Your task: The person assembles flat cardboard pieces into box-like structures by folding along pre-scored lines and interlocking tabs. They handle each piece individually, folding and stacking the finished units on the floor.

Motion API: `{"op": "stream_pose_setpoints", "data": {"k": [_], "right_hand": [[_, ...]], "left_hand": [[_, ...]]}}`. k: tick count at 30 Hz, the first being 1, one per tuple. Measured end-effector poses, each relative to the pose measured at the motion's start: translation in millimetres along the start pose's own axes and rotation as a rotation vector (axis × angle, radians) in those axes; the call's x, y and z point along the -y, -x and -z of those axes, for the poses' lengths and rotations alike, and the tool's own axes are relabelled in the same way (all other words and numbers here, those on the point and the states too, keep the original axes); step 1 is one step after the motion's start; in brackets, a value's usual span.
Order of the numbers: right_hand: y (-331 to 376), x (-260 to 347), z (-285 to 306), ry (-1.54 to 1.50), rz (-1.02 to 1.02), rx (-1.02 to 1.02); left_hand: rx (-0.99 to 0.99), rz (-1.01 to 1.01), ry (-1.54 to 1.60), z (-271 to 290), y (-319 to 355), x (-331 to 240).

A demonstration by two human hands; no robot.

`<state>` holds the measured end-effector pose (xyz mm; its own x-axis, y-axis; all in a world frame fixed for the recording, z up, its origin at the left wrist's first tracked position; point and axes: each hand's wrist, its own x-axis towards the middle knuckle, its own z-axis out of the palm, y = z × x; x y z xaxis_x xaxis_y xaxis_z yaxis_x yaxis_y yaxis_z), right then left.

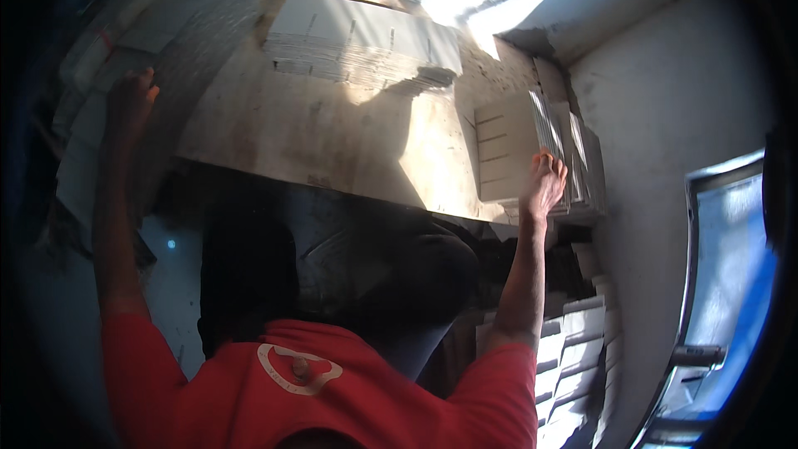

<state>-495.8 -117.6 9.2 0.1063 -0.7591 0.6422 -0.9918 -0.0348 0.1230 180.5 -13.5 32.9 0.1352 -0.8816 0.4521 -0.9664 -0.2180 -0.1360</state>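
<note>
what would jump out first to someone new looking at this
Probably the bright red shirt across the bottom of the picture. Next, the partly sunlit stack of pale sheets toward the table's far side. Then the right hand at the standing sheets on the right.

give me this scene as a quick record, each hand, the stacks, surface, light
left hand: the left hand is beside pale sheets; contact unclear
right hand: the right hand is at the edges of slotted sheets; grip unclear
far stack: flat slotted pile, partly sunlit
surface: pale worktable
light: bright patches, hard shadows
clothing: red shirt
</note>
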Motion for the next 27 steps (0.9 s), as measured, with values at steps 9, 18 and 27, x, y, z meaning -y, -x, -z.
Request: {"op": "stream_pose_setpoints", "data": {"k": [9,18,27], "right_hand": [[3,-53,-45,0.163,-0.337,0.322],[-4,-73,-43,-0.115,-0.366,0.275],[-20,-49,-6,-0.391,-0.496,-0.265]], "left_hand": [[0.301,-0.208,0.391,-2,-40,-187],[0.198,-0.268,0.714,-87,-95,-284],[0.187,-0.472,0.429,-122,-164,-375]]}}
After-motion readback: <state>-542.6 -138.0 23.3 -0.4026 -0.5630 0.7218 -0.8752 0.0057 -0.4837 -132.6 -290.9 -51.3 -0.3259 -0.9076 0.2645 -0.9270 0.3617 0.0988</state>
